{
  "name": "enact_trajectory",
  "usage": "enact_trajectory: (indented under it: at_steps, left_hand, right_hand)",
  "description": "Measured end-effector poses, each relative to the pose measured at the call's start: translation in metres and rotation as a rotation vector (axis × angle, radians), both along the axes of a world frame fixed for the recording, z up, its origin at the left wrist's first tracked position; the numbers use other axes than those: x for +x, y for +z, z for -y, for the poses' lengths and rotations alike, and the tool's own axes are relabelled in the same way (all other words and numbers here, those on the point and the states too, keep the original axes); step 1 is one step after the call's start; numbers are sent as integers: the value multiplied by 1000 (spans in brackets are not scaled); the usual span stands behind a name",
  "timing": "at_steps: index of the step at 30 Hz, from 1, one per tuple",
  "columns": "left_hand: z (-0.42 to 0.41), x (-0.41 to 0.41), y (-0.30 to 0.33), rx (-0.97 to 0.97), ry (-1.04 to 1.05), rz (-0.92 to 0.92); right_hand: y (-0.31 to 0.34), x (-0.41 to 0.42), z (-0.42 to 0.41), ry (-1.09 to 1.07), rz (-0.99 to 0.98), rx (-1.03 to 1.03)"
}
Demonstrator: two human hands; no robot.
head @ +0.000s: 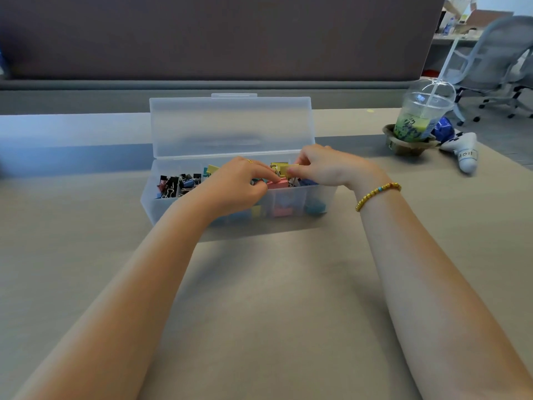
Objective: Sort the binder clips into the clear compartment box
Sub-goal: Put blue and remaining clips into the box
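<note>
Sorting nearly complete: binder clips (184,183) fill the clear compartment box (202,209) on the counter (259,284); right hand (323,166) pinches a yellow clip (287,169), left hand (239,183) pinches a pink clip (277,183).

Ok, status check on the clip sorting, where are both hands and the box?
Right hand pinches a yellow clip. Left hand fingers at a pink clip; grip unclear. Clear box open, lid up. Nothing in the way.
</note>
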State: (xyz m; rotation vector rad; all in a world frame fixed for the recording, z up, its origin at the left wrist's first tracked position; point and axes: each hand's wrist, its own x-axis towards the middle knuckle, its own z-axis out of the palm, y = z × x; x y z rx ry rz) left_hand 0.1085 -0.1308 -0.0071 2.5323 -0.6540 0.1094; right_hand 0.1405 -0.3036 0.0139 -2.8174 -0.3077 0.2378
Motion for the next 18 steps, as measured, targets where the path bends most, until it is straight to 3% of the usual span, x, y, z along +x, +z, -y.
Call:
enact_trajectory:
  at_steps: [5, 11, 16, 18]
  left_hand:
    - [0, -1, 0, 36, 25, 14]
    - [2, 3, -7, 75, 69, 20]
    - [2, 3, -8, 68, 58, 30]
    - [3, 3, -8, 73, 54, 32]
  right_hand:
    - [10, -5, 8, -71, 22, 269]
    - [14, -2, 10, -101, -8, 249]
    - [21, -2, 25, -184, 269, 431]
    - [17, -1, 24, -100, 343, 348]
